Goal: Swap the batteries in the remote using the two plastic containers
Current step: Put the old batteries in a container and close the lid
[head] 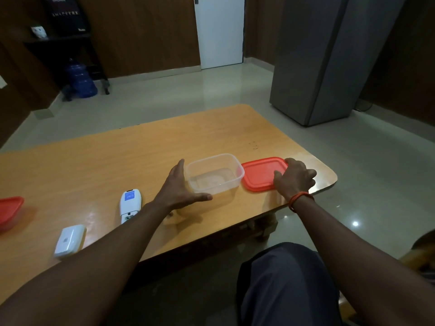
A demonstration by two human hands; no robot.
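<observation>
Second container [9, 211], red-lidded, shut: far left of left grip, cut by frame edge. Battery cover [70, 241], remote [130, 204] with bay open: left of left grip; light, rigid, slick; hold remote by long sides. Left grip [181, 191] spread, unclenched, touching clear container [214, 174]; thin, light, likely flexes; hold at rim. Right grip [294, 178] pressing red lid [261, 174] on counter [98, 165].
Count: containers two, lids two, remote one, batteries none visible.

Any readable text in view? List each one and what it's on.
"SNACKERX": on the dark bag on the shelf, faint, so the spelling is uncertain.
Blue label on the remote: too small to read.
Mark on the white battery cover: too blurred to read.
</observation>
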